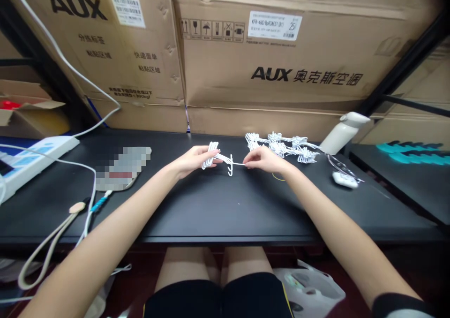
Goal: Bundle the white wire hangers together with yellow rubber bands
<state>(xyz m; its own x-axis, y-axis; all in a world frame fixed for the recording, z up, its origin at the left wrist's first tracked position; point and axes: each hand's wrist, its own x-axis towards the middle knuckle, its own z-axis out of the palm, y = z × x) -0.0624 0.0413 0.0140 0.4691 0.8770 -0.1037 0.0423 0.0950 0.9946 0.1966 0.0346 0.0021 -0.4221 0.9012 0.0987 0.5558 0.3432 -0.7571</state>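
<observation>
My left hand (202, 158) is closed around a bundle of thin white hooked pieces (210, 155) just above the black table. Curved white ends (230, 165) stick out of the bundle to the right. With thumb and fingers pinched, my right hand (262, 159) grips the end of a thin white strand (239, 164), which runs level from those curved ends. I cannot make out the exact kind of these pieces. Several similar white bundles (277, 148) lie behind my right hand, which partly hides them. A thin yellow loop (279, 177) shows beside my right wrist.
On the right stand a white bottle (344, 132) and a small white case (345, 179). A phone-like flat object (124, 168), a cable and a white power strip (38, 161) lie left. Large cardboard boxes (281, 88) back the black table (225, 215).
</observation>
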